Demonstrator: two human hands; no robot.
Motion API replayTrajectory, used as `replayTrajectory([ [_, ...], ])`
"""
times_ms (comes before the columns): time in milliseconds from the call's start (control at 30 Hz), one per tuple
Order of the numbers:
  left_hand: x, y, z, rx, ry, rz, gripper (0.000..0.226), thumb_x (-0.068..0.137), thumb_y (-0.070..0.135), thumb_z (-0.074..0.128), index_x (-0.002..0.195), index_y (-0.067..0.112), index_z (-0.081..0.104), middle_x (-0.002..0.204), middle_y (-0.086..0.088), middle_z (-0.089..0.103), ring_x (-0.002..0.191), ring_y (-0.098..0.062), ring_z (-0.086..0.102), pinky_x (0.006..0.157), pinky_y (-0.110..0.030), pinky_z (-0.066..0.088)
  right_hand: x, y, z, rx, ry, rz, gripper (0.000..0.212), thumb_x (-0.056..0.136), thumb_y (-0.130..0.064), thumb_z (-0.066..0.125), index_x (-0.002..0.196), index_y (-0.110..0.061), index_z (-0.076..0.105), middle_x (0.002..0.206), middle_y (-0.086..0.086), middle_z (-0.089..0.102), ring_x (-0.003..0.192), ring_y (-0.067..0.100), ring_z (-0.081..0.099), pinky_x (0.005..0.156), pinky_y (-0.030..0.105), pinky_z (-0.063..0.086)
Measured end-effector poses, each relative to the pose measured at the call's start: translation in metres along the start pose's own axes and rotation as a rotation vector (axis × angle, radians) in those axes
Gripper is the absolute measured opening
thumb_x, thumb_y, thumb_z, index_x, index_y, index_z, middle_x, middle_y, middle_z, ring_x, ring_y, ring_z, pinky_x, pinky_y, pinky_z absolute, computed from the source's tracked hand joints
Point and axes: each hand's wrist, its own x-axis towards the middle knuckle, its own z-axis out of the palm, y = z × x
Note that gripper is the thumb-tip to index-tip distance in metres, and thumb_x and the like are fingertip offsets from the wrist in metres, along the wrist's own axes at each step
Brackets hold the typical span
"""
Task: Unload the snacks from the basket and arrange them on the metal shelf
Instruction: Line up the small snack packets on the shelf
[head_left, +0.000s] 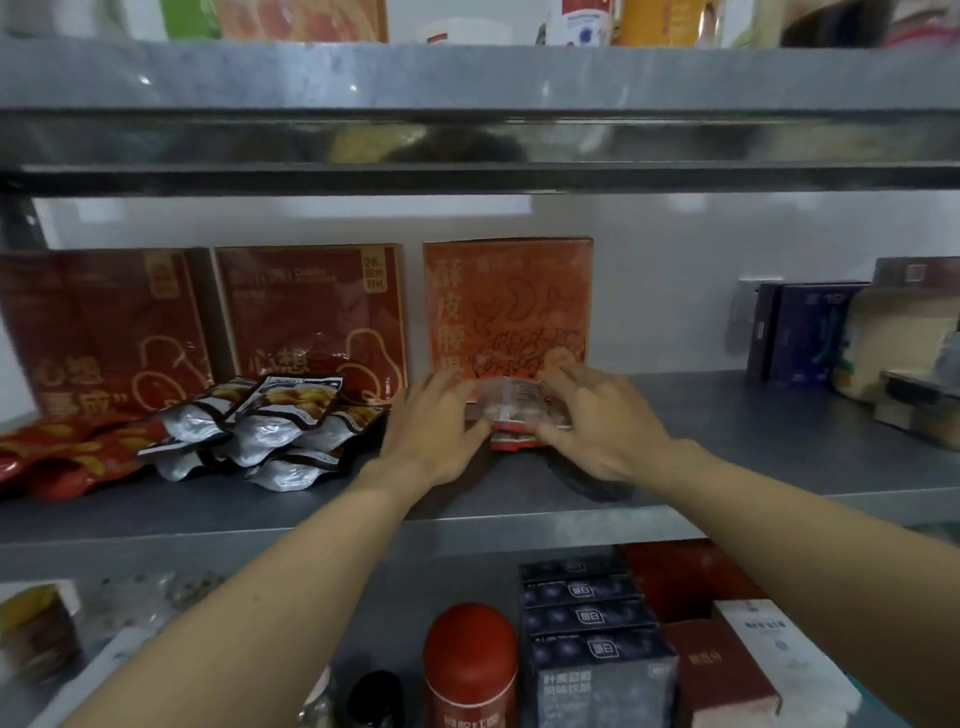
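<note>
A small stack of red and clear snack packets (511, 410) lies on the middle metal shelf (753, 457), just in front of an upright orange box (506, 306). My left hand (434, 431) presses against the stack's left side, fingers spread. My right hand (597, 421) holds the stack's right side with fingers curved over the top. To the left lies a pile of silver and black snack pouches (270, 426), and further left red snack bags (67, 452). The basket is out of view.
Two dark red boxes (311, 317) stand at the back left of the shelf. Dark blue boxes (810, 332) and a pale container stand at the right end. The upper shelf's edge (467, 135) hangs overhead. Below sit a red canister (470, 665) and stacked dark boxes (592, 623).
</note>
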Motion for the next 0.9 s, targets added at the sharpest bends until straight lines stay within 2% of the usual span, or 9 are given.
replayTrajectory([
  [133,-0.027,0.002,-0.020,0.157,0.040,-0.053,0.059,0.094,0.050,0.046,0.146,0.024,0.037,0.155,-0.004,0.031,0.142,-0.029,0.025,0.114,-0.046,0.023,-0.007,-0.026,-0.002,-0.057,-0.052,-0.021,0.075,0.094,-0.067,0.033,0.154,-0.025,0.023,0.161,0.013,0.021,0.146,0.033,0.022,0.116,0.046,0.022],
  [200,-0.038,-0.002,-0.030,0.213,0.054,-0.086,0.057,0.094,0.052,0.045,0.144,0.025,0.039,0.155,-0.004,0.031,0.142,-0.030,0.024,0.115,-0.048,0.022,-0.009,-0.041,-0.004,-0.049,-0.045,-0.034,0.076,0.095,-0.066,0.032,0.157,-0.026,0.014,0.163,0.012,0.013,0.149,0.033,0.012,0.118,0.047,0.015],
  [333,-0.070,-0.021,-0.058,0.272,0.085,-0.195,0.057,0.095,0.052,0.042,0.145,0.026,0.036,0.157,-0.005,0.027,0.146,-0.032,0.018,0.117,-0.050,0.016,-0.012,-0.083,-0.007,-0.022,-0.045,-0.078,0.077,0.095,-0.065,0.031,0.157,-0.027,0.007,0.164,0.012,0.004,0.151,0.034,0.001,0.121,0.049,0.010],
  [433,-0.102,-0.042,-0.081,0.332,0.111,-0.254,0.059,0.093,0.053,0.045,0.146,0.026,0.037,0.158,-0.006,0.026,0.145,-0.033,0.020,0.116,-0.053,0.018,-0.017,-0.125,-0.012,0.025,-0.037,-0.122,0.077,0.095,-0.064,0.033,0.157,-0.026,0.007,0.164,0.014,0.007,0.150,0.035,0.003,0.120,0.051,0.012],
  [567,-0.156,-0.083,-0.121,0.372,0.162,-0.338,0.059,0.090,0.054,0.047,0.142,0.027,0.043,0.155,-0.007,0.033,0.141,-0.033,0.029,0.112,-0.052,0.026,-0.026,-0.197,-0.021,0.078,0.020,-0.223,0.075,0.094,-0.061,0.039,0.155,-0.025,0.016,0.160,0.014,0.021,0.147,0.033,0.019,0.114,0.048,0.025],
  [667,-0.209,-0.121,-0.154,0.404,0.193,-0.389,0.058,0.089,0.053,0.048,0.139,0.025,0.047,0.153,-0.007,0.036,0.139,-0.032,0.032,0.110,-0.053,0.028,-0.039,-0.264,-0.029,0.115,0.072,-0.285,0.074,0.095,-0.060,0.040,0.155,-0.022,0.020,0.157,0.013,0.028,0.143,0.031,0.027,0.110,0.045,0.030],
  [900,-0.365,-0.225,-0.239,0.509,0.198,-0.564,0.060,0.092,0.054,0.043,0.146,0.027,0.037,0.157,-0.007,0.029,0.143,-0.032,0.023,0.114,-0.055,0.022,-0.093,-0.454,-0.028,0.265,0.043,-0.461,0.074,0.097,-0.058,0.039,0.156,-0.021,0.015,0.160,0.014,0.022,0.145,0.030,0.024,0.111,0.044,0.029],
])
